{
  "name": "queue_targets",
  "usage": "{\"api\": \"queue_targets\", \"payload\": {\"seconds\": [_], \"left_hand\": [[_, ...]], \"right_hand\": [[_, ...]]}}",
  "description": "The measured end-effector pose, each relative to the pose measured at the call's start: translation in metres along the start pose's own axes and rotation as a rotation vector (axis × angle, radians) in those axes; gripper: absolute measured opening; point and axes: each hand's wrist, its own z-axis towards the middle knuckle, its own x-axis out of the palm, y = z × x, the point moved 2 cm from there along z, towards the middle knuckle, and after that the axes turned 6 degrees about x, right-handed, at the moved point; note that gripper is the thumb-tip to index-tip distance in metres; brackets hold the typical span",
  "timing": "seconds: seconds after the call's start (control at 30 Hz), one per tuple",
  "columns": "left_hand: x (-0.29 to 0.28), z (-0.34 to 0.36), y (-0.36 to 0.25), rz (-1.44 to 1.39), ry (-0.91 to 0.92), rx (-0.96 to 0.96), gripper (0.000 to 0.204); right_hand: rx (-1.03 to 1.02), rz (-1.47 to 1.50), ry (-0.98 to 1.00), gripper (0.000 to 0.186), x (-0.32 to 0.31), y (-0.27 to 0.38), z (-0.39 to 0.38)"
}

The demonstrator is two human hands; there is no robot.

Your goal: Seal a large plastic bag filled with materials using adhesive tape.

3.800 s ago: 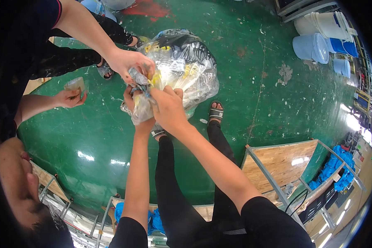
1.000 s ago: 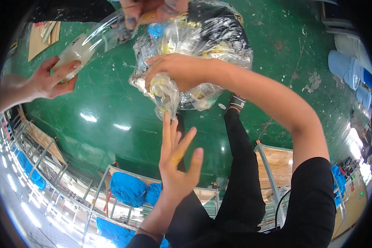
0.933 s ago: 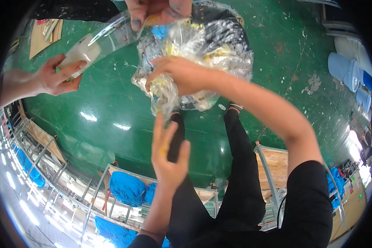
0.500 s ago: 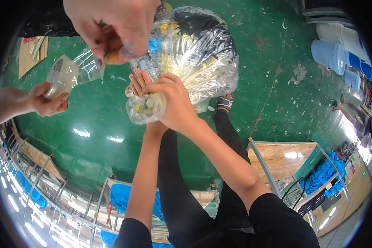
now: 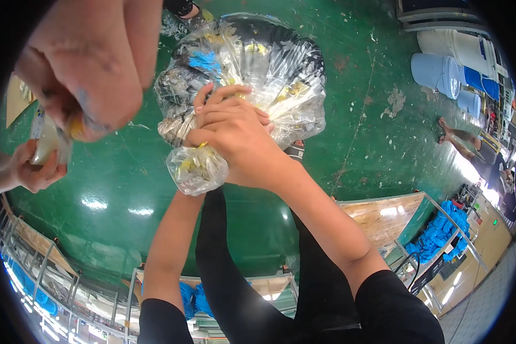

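A big clear plastic bag [image 5: 286, 74] stuffed with black, yellow and blue scraps stands on the floor before me. Its neck is gathered, and the bunched top [image 5: 196, 172] sticks out toward me. My right hand [image 5: 238, 129] wraps over the neck. Behind it my left hand [image 5: 207, 98] grips the same neck; mostly hidden, it shows only some fingers. At the left, another person's hand [image 5: 35, 167] holds a roll of clear tape [image 5: 47, 146]. That person's other hand [image 5: 92, 69], large and close, pinches near the tape; what lies in its fingers is partly hidden.
The green floor [image 5: 361, 132] has paint marks. White and blue buckets [image 5: 436, 73] stand at the right. Wood-topped metal racks [image 5: 381, 215] with blue plastic [image 5: 441, 235] are close to my legs. Another person's foot [image 5: 186, 8] is beyond the bag.
The other person's large hand has moved left and nearer, and the tape roll has shifted left and down. My hands have closed more tightly over the bag neck, the bunched top slightly lower.
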Motion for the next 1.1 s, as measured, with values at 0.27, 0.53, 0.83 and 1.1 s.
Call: {"api": "queue_targets", "payload": {"seconds": [0.27,0.53,0.83,1.1], "left_hand": [[0.034,0.004,0.015,-0.009,-0.075,-0.397,0.033],[-0.007,-0.006,0.022,-0.087,-0.135,-0.335,0.041],[-0.024,-0.021,0.009,0.028,-0.085,0.032,0.007],[-0.035,-0.028,0.009,0.308,-0.004,0.220,0.015]], "right_hand": [[0.304,-0.013,-0.517,0.097,0.010,-0.011,-0.053],[0.350,-0.140,-0.436,0.144,0.038,-0.059,-0.039],[0.422,-0.346,-0.368,0.137,0.056,-0.067,-0.047],[0.331,-0.260,-0.466,0.138,0.061,-0.063,-0.047]]}}
